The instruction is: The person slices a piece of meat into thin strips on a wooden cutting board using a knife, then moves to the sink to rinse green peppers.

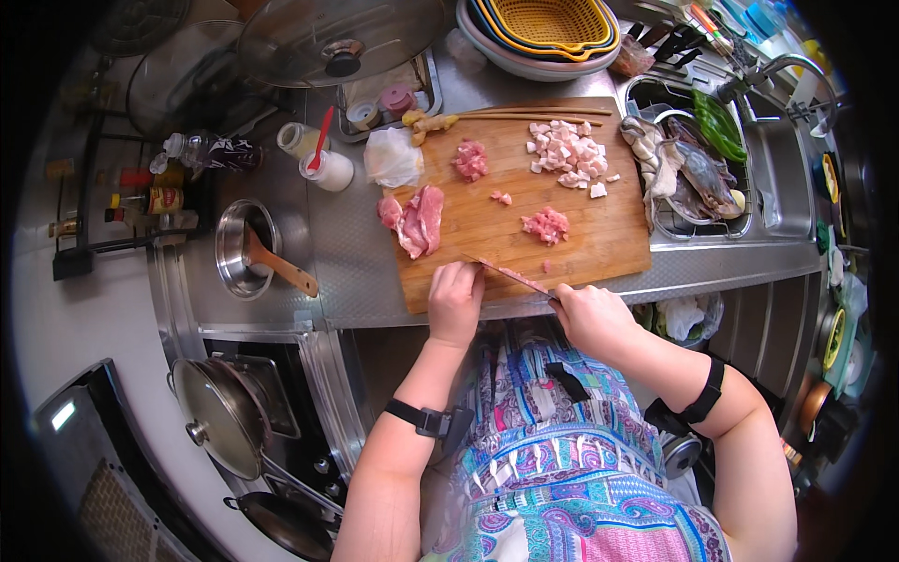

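My right hand (595, 314) grips the handle of a kitchen knife (518, 277), its blade angled up to the left over the near edge of a wooden cutting board (477, 232). Bits of pink meat cling along the blade. Beside the blade's tip, the fingers of my left hand (455, 298) are curled down at the board's edge; whatever lies under them is hidden. Slices of raw meat (416, 221) rest at the board's left. Two heaps of chopped pink meat (470, 160) and minced pieces (546, 225) lie further in, with pale diced meat (569, 153) at the upper right.
Ginger (430, 125) and wooden chopsticks (534, 114) lie along the board's far edge. A jar with a red spoon (330, 170) and a steel pot (242, 281) stand left. At right, a sink basket (746, 204) holds whole squid-like seafood (706, 175) and a green pepper (716, 126).
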A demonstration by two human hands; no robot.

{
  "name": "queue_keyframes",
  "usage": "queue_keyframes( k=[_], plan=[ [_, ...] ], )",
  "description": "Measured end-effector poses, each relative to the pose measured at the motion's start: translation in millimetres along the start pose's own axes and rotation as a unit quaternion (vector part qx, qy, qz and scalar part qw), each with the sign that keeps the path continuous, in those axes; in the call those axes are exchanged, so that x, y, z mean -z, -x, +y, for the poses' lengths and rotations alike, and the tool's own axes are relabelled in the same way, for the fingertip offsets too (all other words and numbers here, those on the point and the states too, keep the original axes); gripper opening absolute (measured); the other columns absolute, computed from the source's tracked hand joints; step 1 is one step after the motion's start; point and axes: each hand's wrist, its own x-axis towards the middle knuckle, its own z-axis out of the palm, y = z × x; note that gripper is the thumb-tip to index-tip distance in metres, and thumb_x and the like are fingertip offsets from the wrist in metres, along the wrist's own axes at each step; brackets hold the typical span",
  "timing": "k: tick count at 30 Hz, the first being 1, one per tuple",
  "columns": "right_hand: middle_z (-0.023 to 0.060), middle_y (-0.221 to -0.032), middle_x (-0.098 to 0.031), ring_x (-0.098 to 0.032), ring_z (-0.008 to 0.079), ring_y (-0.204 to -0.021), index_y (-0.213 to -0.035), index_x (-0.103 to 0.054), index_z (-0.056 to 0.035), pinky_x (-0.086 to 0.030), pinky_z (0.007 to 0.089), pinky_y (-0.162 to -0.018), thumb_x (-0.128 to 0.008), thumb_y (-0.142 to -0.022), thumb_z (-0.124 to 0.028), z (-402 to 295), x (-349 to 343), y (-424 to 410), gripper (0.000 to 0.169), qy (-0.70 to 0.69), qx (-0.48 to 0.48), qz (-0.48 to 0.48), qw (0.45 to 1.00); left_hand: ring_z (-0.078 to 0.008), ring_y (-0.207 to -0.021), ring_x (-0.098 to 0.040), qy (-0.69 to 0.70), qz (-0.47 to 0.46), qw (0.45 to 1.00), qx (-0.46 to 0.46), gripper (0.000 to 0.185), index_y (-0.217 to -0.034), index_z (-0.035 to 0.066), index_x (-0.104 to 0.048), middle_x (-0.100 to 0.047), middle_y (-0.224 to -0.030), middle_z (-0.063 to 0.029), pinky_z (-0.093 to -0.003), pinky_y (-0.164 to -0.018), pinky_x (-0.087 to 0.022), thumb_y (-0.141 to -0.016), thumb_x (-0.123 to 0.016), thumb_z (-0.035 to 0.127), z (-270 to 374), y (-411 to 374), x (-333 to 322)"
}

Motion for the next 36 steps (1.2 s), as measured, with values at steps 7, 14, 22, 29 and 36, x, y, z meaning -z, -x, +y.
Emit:
queue_keyframes(
  k=[7,14,22,29,36],
  plan=[
    [0.0241,-0.080,-0.068,-0.068,0.0420,-0.079,-0.095,-0.062,-0.0003,-0.054,0.0513,-0.072,-0.054,-0.095,-0.023,-6,-14,-25,0.024,-0.034,0.017,-0.010,0.999,-0.0323,-0.089,-0.060,0.002,-0.011,1.000,0.005,0.011,-0.093,0.005,-0.066,-0.064,-0.092,-0.0108,-0.0408,-0.080,-0.050,-0.082,-0.069,0.005,-4,1,-5],
    [0.0254,-0.082,-0.068,-0.067,0.0436,-0.081,-0.095,-0.065,-0.0006,-0.054,0.0515,-0.074,-0.055,-0.096,-0.027,4,-15,-40,0.028,-0.064,0.014,0.042,0.997,-0.0314,-0.088,-0.061,0.005,-0.011,1.000,0.004,0.012,-0.095,0.006,-0.068,-0.066,-0.091,-0.0102,-0.0402,-0.079,-0.051,-0.083,-0.070,0.006,-1,1,5],
    [0.0241,-0.077,-0.067,-0.067,0.0436,-0.076,-0.095,-0.062,-0.0029,-0.054,0.0529,-0.070,-0.054,-0.097,-0.028,4,-4,-17,0.026,-0.057,0.023,0.049,0.997,-0.0318,-0.087,-0.061,0.028,0.004,0.999,0.035,0.014,-0.094,0.005,-0.068,-0.066,-0.089,-0.0101,-0.0406,-0.078,-0.051,-0.081,-0.072,0.005,2,1,11],
    [0.0229,-0.077,-0.068,-0.068,0.0418,-0.076,-0.092,-0.062,-0.0017,-0.054,0.0519,-0.070,-0.054,-0.096,-0.027,-3,-1,-9,0.027,-0.020,0.013,-0.002,1.000,-0.0332,-0.085,-0.059,0.020,-0.005,0.999,0.033,0.011,-0.090,0.005,-0.065,-0.063,-0.087,-0.0113,-0.0419,-0.076,-0.049,-0.080,-0.069,0.002,0,1,7],
    [0.0233,-0.078,-0.068,-0.068,0.0417,-0.077,-0.093,-0.062,-0.0007,-0.054,0.0515,-0.071,-0.054,-0.095,-0.026,-6,-19,-26,0.026,-0.020,0.019,0.009,1.000,-0.0336,-0.085,-0.058,0.020,-0.022,0.999,0.025,0.014,-0.088,0.005,-0.064,-0.062,-0.086,-0.0117,-0.0419,-0.076,-0.049,-0.076,-0.069,0.002,-4,1,4]
  ],
)
